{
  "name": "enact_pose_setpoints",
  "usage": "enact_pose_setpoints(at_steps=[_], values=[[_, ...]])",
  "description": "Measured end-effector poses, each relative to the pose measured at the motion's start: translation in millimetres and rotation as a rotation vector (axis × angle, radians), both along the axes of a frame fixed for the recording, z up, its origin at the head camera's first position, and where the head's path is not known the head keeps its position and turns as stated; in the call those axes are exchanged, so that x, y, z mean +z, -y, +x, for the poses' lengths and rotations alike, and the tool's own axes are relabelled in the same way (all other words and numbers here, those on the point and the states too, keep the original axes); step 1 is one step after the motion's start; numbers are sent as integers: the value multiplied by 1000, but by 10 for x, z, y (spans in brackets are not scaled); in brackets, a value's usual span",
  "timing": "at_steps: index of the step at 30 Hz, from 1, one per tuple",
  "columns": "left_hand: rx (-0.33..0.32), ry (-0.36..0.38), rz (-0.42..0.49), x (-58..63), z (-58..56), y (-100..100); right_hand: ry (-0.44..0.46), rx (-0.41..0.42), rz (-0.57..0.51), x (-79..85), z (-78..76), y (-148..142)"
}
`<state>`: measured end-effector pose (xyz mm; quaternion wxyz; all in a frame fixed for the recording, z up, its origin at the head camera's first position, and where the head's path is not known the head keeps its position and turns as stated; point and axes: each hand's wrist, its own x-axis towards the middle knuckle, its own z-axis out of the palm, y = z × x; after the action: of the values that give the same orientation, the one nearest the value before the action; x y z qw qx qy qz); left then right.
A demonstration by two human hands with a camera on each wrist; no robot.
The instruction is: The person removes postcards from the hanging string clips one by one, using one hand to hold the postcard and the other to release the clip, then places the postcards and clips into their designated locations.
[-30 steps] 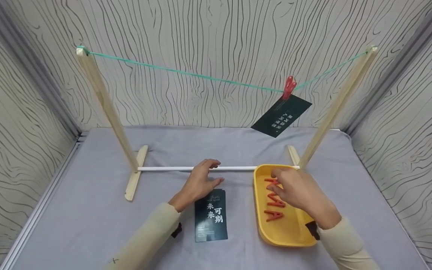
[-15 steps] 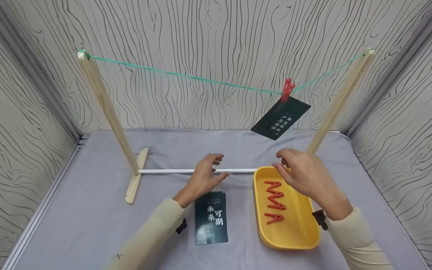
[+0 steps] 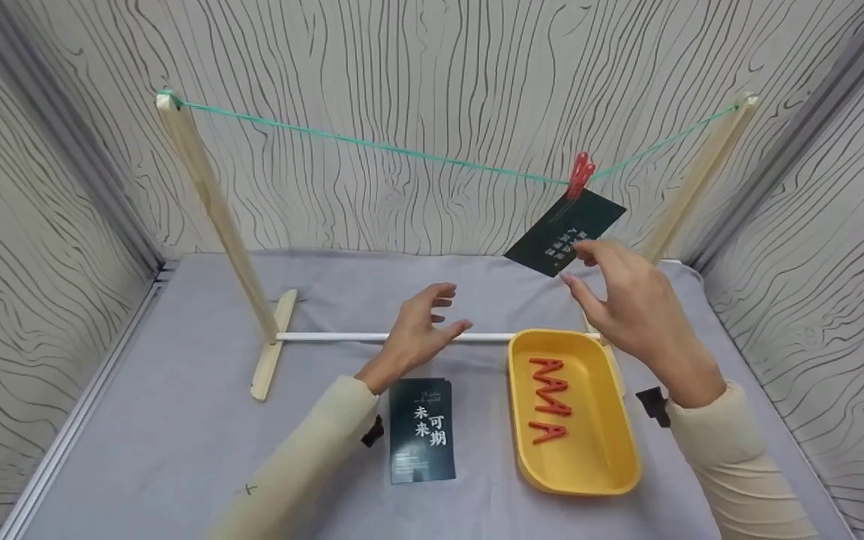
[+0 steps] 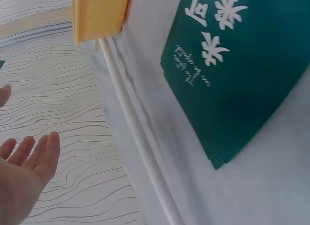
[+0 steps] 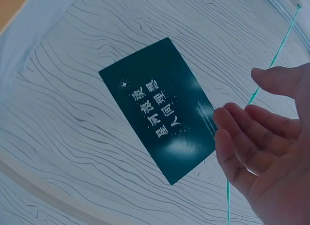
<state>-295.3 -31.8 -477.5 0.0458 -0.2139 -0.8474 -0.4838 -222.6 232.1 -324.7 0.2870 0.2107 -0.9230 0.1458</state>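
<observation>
A dark green card [image 3: 563, 229] with white writing hangs tilted from a green string [image 3: 372, 145], held by a red clothespin [image 3: 580, 176]. My right hand [image 3: 631, 304] is raised just in front of the card's lower right, thumb and fingers apart with nothing between them. In the right wrist view the fingers overlap one edge of the hanging card [image 5: 155, 113]. My left hand [image 3: 421, 330] is held over the white rod, fingers spread and holding nothing. Below it a stack of dark green cards [image 3: 423, 431] lies on the cloth.
A yellow tray [image 3: 604, 484] with several red clothespins [image 3: 550, 401] in it stands at the right. Two wooden posts, the left one [image 3: 214, 214] and the right one [image 3: 706, 176], carry the string. A white rod [image 3: 334, 337] joins their feet low down.
My right hand has risen from above the yellow tray to the hanging card. The left hand has moved slightly up and right. The clothespins in the tray have stayed put.
</observation>
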Motion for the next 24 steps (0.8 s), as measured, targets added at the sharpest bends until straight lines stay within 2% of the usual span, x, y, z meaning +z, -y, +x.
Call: enact_pose_setpoints(at_steps=[11,19,24], values=[[-21,-2,71,164,-122,-97,-117,7,-73,265,-118,-133],[-19,29,109,186,-162,-204,-225,48,-84,384,-273,-223],[-3,5,120,190,-205,-240,-260,54,-110,438,-407,-244]])
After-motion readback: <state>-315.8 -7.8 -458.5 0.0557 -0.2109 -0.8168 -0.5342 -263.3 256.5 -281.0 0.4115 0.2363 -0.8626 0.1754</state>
